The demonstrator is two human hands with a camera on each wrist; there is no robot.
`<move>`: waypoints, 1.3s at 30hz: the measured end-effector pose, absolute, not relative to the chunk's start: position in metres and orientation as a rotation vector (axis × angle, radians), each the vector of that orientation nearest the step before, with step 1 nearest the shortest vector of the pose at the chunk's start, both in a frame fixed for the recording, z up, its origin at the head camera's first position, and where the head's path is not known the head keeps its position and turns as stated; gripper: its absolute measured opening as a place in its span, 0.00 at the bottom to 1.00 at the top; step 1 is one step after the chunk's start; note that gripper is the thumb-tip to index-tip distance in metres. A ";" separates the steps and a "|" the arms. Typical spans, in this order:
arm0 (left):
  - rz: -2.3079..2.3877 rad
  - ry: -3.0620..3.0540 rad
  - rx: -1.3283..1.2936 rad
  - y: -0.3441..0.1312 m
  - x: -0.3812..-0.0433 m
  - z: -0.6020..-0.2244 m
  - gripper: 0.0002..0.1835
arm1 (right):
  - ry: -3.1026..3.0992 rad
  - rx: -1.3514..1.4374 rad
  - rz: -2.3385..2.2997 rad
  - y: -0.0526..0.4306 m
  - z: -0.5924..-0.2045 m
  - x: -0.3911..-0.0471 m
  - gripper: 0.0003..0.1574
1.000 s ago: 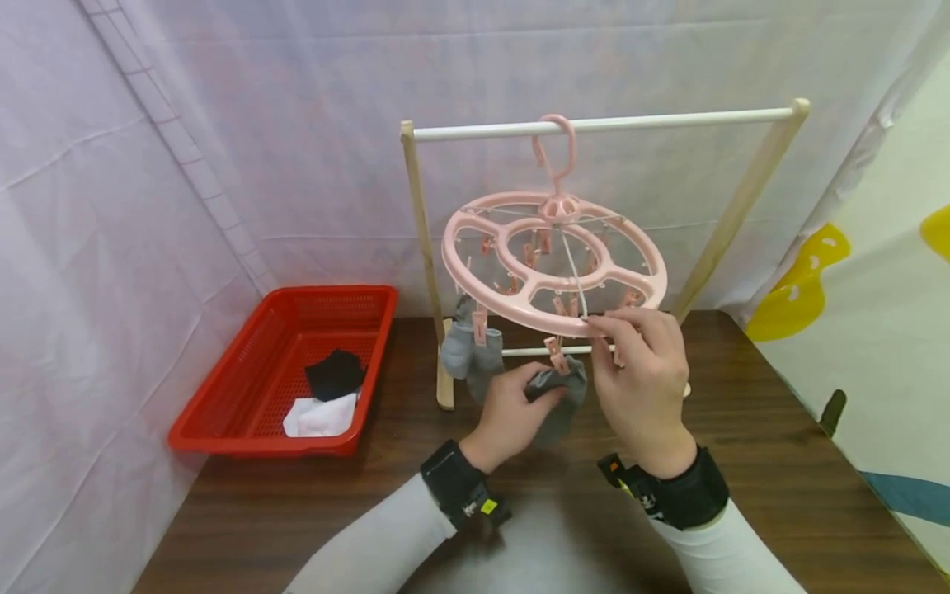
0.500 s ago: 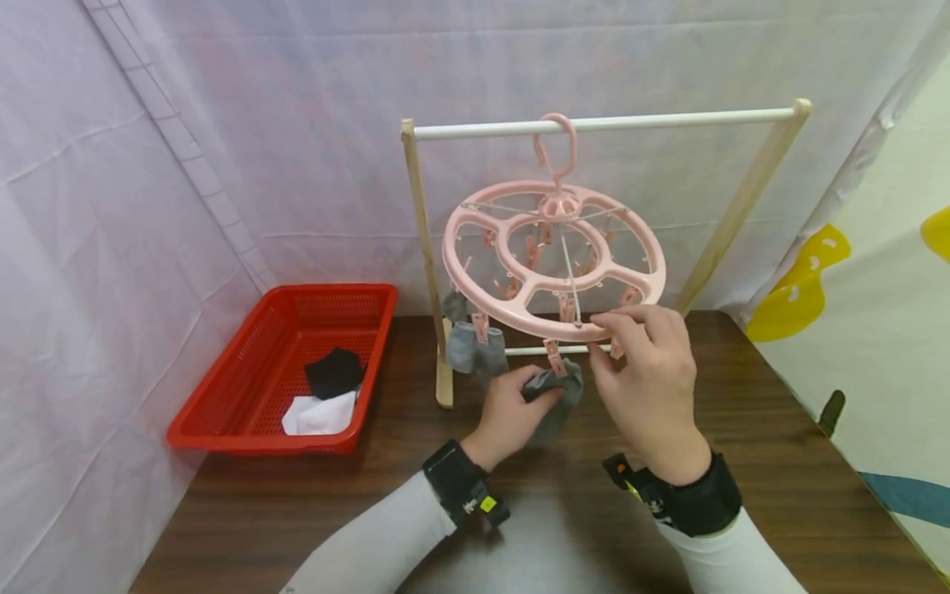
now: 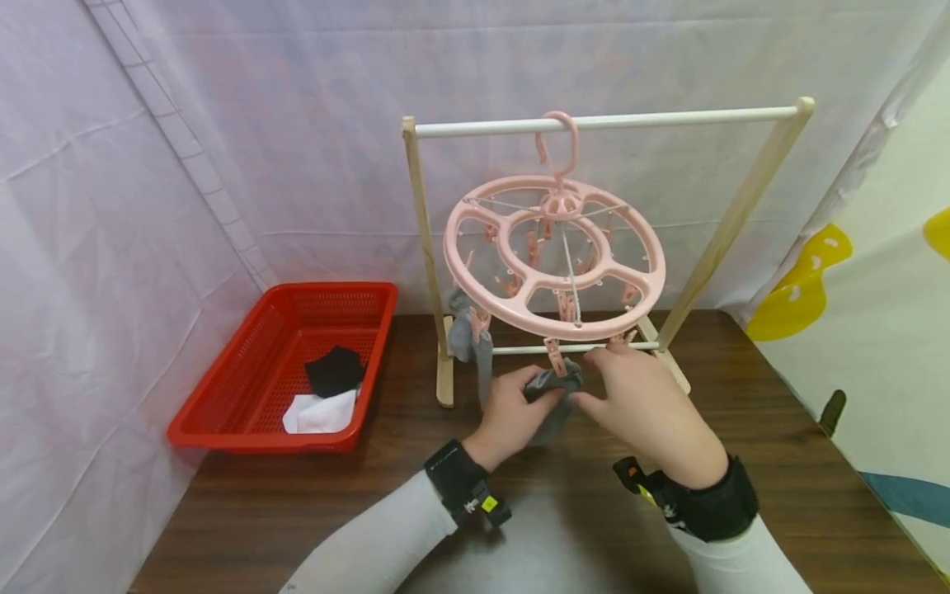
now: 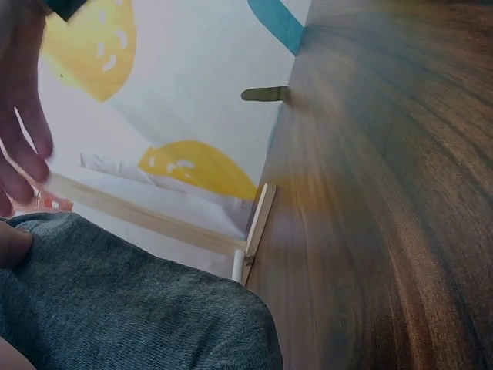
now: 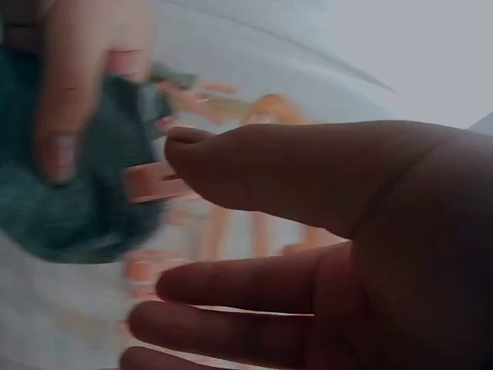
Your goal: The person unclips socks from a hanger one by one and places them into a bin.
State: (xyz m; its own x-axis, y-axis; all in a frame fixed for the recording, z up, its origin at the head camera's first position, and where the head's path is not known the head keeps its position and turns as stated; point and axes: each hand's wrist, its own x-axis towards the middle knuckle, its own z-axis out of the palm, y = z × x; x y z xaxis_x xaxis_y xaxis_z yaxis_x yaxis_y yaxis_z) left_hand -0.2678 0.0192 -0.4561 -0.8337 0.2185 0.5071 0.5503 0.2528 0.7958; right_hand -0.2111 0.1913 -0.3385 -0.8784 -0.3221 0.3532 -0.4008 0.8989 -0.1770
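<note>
Tautness should help: the left hand (image 3: pixel 508 419) pinches the gray sock (image 4: pixel 146 301) at the near pink clip (image 3: pixel 554 355), while the spread, empty right hand (image 3: pixel 653 408) should avoid jostling the hanger (image 3: pixel 545 326).

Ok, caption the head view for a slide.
The left hand holds a gray sock at a pink clothespin of a round drying hanger, the right hand open close by.

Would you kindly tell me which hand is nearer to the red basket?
Left. The left hand is to the right of the red basket; the right hand is farther right.
</note>
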 end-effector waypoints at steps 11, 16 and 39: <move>-1.641 -2.207 -0.745 0.019 -0.267 -0.455 0.07 | -2.609 0.766 1.215 0.201 -0.371 -0.258 0.37; -1.638 -2.204 -0.775 0.018 -0.266 -0.454 0.08 | -2.437 0.799 1.625 0.198 -0.377 -0.265 0.20; -1.647 -2.233 -0.794 0.018 -0.266 -0.452 0.04 | -2.163 0.827 1.968 0.188 -0.376 -0.263 0.13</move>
